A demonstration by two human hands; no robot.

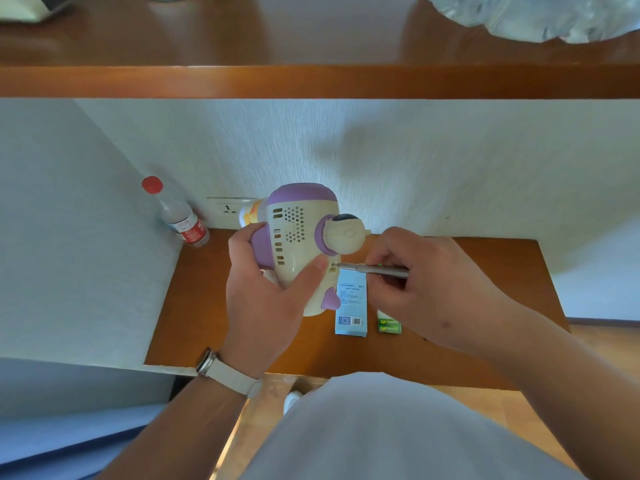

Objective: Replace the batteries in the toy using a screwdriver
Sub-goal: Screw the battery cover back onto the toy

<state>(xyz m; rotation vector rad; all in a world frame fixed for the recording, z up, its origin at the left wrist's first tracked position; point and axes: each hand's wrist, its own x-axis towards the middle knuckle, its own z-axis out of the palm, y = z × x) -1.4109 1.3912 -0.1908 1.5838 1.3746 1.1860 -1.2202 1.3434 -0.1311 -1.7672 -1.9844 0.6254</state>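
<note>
A cream and purple toy [298, 233] is held above the wooden desk [207, 306], its vented underside turned toward me. My left hand [266, 299] grips it from the left, thumb pressed on the lower body. My right hand [426, 289] holds a slim silver screwdriver [374, 270] nearly level, its tip at a small screw hole on the toy's right side. A green pack of batteries [389, 324] lies on the desk under my right hand, partly hidden.
A light blue box [351, 308] lies flat beside the batteries. A clear bottle with a red cap [180, 216] stands at the back left by a wall socket [225, 209]. A wooden shelf [311, 81] overhangs the desk. White walls close in left and behind.
</note>
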